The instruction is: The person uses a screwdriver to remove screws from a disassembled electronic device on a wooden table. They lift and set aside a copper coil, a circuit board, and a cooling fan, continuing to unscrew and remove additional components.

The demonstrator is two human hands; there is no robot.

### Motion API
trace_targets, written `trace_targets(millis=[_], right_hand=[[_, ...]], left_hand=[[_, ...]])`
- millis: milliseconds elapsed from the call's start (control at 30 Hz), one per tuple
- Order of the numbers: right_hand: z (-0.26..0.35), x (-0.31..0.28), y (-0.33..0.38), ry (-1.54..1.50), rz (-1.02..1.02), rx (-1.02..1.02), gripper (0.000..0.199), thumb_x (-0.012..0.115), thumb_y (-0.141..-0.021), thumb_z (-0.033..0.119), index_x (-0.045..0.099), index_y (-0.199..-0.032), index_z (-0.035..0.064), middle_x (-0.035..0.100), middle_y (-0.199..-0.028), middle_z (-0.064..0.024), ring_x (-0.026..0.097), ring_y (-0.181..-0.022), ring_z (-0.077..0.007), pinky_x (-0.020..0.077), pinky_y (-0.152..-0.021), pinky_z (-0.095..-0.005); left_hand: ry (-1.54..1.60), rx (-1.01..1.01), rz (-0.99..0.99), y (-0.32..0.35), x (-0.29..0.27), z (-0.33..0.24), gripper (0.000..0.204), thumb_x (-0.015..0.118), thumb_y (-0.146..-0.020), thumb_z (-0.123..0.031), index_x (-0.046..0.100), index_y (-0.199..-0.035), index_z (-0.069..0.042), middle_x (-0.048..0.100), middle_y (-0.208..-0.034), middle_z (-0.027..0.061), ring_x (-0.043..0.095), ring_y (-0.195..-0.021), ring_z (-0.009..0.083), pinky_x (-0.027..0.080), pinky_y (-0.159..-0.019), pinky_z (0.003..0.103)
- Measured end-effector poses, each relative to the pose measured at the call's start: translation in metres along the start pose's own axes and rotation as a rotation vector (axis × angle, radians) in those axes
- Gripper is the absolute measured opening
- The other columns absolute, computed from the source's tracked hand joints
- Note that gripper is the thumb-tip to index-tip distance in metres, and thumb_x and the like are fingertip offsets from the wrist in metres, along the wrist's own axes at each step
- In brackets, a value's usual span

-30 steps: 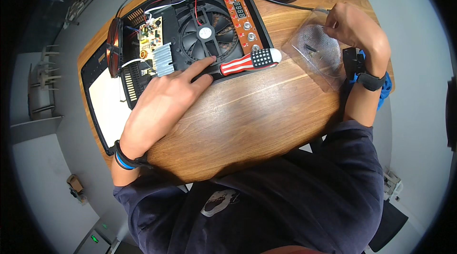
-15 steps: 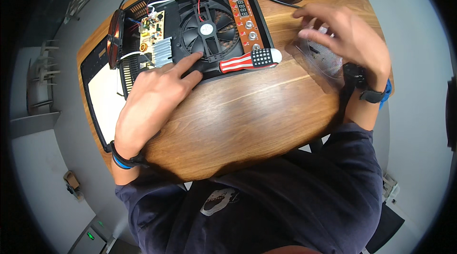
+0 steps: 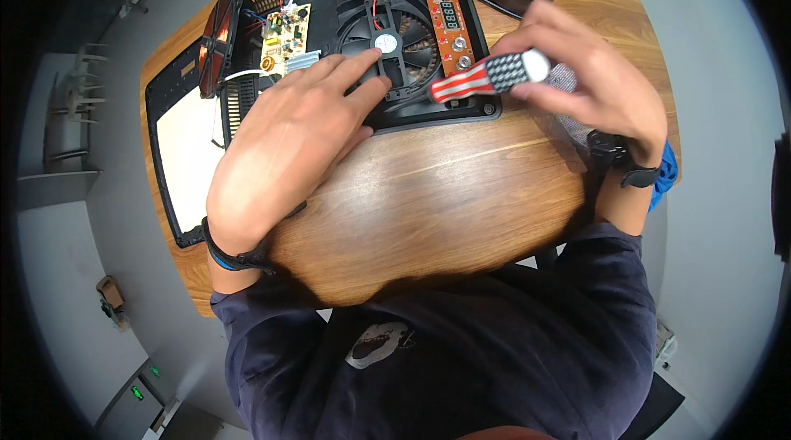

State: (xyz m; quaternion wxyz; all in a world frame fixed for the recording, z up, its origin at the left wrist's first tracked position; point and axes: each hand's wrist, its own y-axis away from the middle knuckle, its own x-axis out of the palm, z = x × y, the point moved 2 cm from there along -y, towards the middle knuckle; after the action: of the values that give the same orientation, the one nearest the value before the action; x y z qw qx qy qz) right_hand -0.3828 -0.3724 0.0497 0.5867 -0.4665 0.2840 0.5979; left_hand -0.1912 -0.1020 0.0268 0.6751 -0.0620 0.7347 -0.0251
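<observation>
From the head camera, a round wooden table (image 3: pixel 461 193) fills the middle. On its far side lies an opened black box (image 3: pixel 362 36), an appliance with its lid off. Inside it sits a round black fan (image 3: pixel 383 43). A small circuit board (image 3: pixel 284 32) is at the left end, and a thin orange strip with buttons (image 3: pixel 445 7) runs down the right side. Red and white wires cross the top.

The left hand (image 3: pixel 288 143) lies flat on the box with the fingers spread. Its fingertips touch the fan. A dark band goes around that wrist.

The right hand (image 3: pixel 589 81) pinches a screwdriver (image 3: pixel 486 77) by its fat handle. The handle is red and white striped, with a dark dotted end. It sits just over the right front corner of the box. A black watch is on that wrist.

A black lid with a white middle (image 3: pixel 185 152) lies to the left, touching the box.
</observation>
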Motion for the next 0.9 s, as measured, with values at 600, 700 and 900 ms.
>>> trace_targets(millis=[600, 700, 900], right_hand=[[-0.037, -0.033, 0.039, -0.178, -0.373, 0.286, 0.039, 0.049, -0.126, 0.025, 0.059, -0.151, -0.0039, 0.075, -0.130, -0.0147, 0.073, -0.118, -0.0195, 0.0614, -0.100, -0.0346], [-0.034, -0.029, 0.035, -0.155, -0.458, 0.244, 0.040, 0.049, -0.126, 0.025, 0.057, -0.151, -0.0044, 0.076, -0.130, -0.0176, 0.075, -0.117, -0.0215, 0.0616, -0.099, -0.0350], [-0.023, -0.021, 0.019, -0.182, -0.419, 0.033, 0.043, 0.049, -0.125, 0.028, 0.054, -0.152, -0.0053, 0.076, -0.129, -0.0232, 0.076, -0.118, -0.0271, 0.0610, -0.103, -0.0374]], left_hand=[[0.018, 0.277, -0.004, -0.022, 0.068, -0.012, 0.072, 0.069, -0.100, 0.002, 0.051, -0.169, -0.001, 0.042, -0.182, 0.0208, 0.049, -0.163, 0.0431, 0.044, -0.131, 0.050], [0.101, 0.287, -0.029, -0.017, 0.064, -0.009, 0.069, 0.067, -0.097, 0.008, 0.057, -0.164, -0.001, 0.041, -0.184, 0.0204, 0.049, -0.164, 0.0411, 0.044, -0.131, 0.050], [0.152, 0.294, -0.026, -0.017, 0.067, -0.003, 0.046, 0.065, -0.101, 0.001, 0.067, -0.147, -0.001, 0.043, -0.183, 0.0207, 0.050, -0.164, 0.0407, 0.045, -0.131, 0.049]])
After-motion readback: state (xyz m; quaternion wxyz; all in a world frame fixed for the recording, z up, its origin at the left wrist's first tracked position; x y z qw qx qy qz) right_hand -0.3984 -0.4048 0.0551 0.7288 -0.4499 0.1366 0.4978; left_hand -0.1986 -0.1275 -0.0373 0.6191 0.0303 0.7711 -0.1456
